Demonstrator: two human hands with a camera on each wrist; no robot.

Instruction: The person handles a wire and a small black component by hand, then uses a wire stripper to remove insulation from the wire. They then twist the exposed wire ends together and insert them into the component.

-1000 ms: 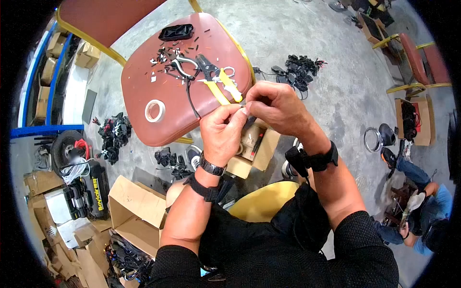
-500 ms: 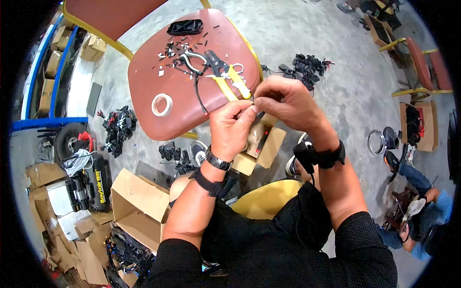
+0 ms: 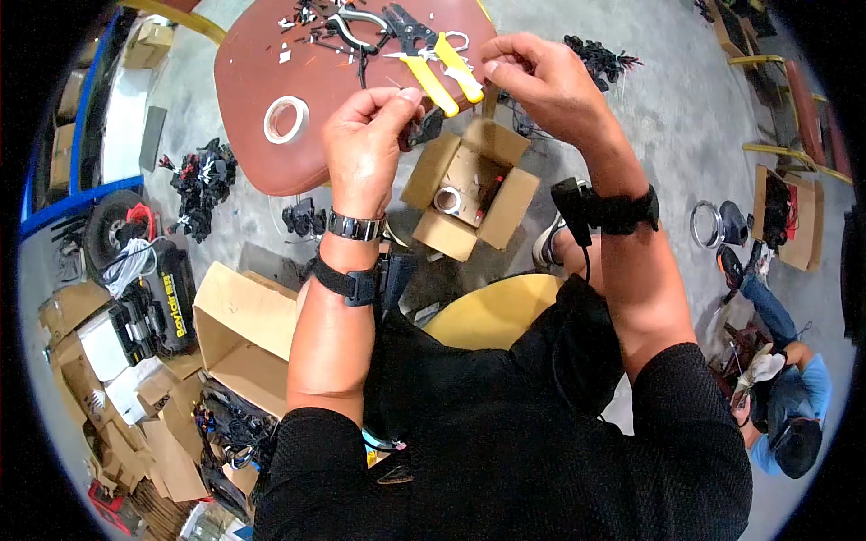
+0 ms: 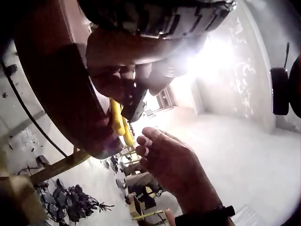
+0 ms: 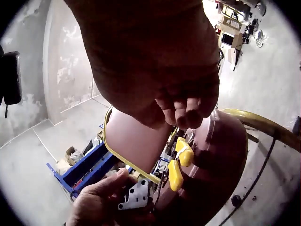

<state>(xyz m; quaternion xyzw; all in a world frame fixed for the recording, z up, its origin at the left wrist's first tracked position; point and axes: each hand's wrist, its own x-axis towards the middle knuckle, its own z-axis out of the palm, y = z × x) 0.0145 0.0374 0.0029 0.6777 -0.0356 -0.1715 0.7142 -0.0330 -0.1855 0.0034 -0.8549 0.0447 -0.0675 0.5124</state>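
In the head view my left hand (image 3: 365, 135) pinches a small dark flat part between thumb and fingers, at the near edge of the chair seat (image 3: 239, 99). The right wrist view shows this part (image 5: 136, 195) as a plate with several round holes. A thin strand stands up by the left fingertips. My right hand (image 3: 550, 90) hovers to the right, apart from the left, its fingers loosely bent with nothing visible between them. Yellow-handled wire strippers (image 3: 435, 87) lie on the seat between the hands. Pliers with pale handles (image 3: 347, 34) lie behind them.
A roll of tape (image 3: 271, 120) lies on the seat among scattered clippings. Below the hands stands an open cardboard box (image 3: 446, 239) with another roll inside. Dark cable bundles (image 3: 203, 185) lie on the floor. Another person (image 3: 794, 397) sits at the far right.
My hands were together at the fingertips and are now apart, the right one drawn away to the right. Seat and tools have shifted upward in the head view, uncovering more of the box.
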